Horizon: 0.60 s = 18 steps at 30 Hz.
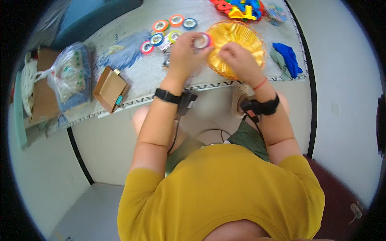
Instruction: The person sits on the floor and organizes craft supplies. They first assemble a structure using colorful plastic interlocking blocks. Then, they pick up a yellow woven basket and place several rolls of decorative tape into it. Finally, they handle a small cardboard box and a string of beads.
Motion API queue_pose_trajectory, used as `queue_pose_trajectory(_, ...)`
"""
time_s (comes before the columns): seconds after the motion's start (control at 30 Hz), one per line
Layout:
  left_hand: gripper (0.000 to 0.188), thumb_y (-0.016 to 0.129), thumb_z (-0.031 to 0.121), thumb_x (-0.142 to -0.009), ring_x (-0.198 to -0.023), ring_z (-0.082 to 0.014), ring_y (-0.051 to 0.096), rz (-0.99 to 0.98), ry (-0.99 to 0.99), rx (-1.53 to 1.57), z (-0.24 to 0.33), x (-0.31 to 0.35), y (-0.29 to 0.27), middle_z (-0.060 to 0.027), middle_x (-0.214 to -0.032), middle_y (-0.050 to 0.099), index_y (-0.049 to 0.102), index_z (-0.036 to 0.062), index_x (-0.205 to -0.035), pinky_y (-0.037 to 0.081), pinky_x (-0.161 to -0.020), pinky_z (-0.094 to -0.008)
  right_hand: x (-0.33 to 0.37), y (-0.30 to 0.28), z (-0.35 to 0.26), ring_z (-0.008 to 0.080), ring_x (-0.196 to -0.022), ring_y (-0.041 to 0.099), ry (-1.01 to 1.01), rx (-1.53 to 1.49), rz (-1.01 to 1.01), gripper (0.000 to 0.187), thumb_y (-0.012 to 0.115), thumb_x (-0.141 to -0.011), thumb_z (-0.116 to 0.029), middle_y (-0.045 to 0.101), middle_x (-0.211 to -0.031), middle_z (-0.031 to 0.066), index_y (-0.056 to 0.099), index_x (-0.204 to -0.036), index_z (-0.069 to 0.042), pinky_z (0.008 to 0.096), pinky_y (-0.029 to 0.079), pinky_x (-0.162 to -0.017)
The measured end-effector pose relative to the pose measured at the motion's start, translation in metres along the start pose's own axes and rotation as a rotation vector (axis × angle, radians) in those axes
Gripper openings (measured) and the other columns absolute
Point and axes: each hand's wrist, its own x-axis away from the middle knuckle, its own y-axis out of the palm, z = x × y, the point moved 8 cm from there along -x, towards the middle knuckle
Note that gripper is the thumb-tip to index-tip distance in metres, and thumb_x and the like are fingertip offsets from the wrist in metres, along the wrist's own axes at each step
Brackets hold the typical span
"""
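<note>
My left hand (185, 56) is closed on a small round roll with a pink-red rim (202, 40), which looks like tape; it is held up by the left edge of a yellow woven basket (257, 38). Over the basket's near part, my right hand (240, 63) has its fingers curled together, slightly blurred; whatever they hold, if anything, is hidden. Several similar rolls lie beyond my left hand, among them an orange roll (176, 20), a dark blue roll (189, 23), a blue roll (157, 39) and a pink roll (147, 47).
An open cardboard box (108, 90) stands at the table's near edge, left of my hands. Further left is a knotted plastic bag (72, 76). Red, blue and yellow plastic pieces (239, 10) lie at the back. Blue and grey cloths (287, 60) lie to the right.
</note>
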Motion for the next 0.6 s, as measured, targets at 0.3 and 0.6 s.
queue_pose_trajectory(0.3, 0.039, 0.078, 0.024, -0.073, -0.106, -0.0352, 0.057, -0.118, 0.204, 0.059, 0.017, 0.002, 0.028, -0.0151, -0.108, 0.062, 0.062, 0.0067, -0.104, 0.046, -0.089, -0.0438, -0.003, 0.009, 0.034, 0.0093, -0.078, 0.064, 0.690, -0.818, 0.061, 0.036, 0.057, -0.095, -0.023, 0.065, -0.101, 0.0054, 0.052, -0.122, -0.001, 0.0197, 0.051, -0.059)
queue_pose_trajectory(0.6, 0.023, 0.068, 0.023, -0.079, -0.101, -0.0362, 0.058, 0.002, -0.154, -0.654, -0.126, 0.005, -0.068, -0.0170, -0.100, 0.065, 0.067, 0.0062, -0.095, 0.045, -0.087, -0.0462, -0.007, -0.009, 0.050, 0.0342, -0.104, 0.059, 0.268, 0.106, 0.101, 0.041, 0.057, -0.085, -0.021, 0.062, -0.114, 0.0200, 0.058, -0.121, -0.001, 0.0401, 0.045, -0.093)
